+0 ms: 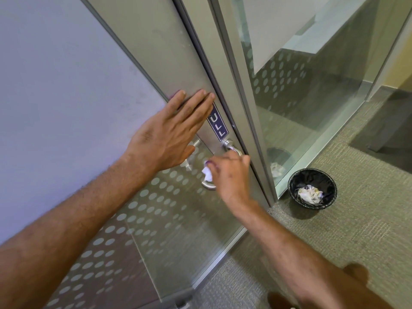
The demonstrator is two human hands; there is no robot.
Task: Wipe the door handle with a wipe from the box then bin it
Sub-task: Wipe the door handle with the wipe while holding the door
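A silver lever door handle (231,148) sticks out of the metal door stile below a blue PULL sticker (218,124). My right hand (231,175) is closed around a crumpled white wipe (207,172) and pressed onto the handle, covering most of its bar; only the handle's base and lower end show. My left hand (171,130) lies flat with fingers spread on the door frame above and left of the handle, holding nothing. A black wire-mesh bin (312,188) stands on the carpet to the right, with crumpled white wipes inside. No wipe box is in view.
The glass door (156,208) has frosted dots and a purple-white frosted panel (55,97) on its left. A fixed glass wall (301,97) runs to the right behind the bin. Grey-green carpet (356,230) covers the floor.
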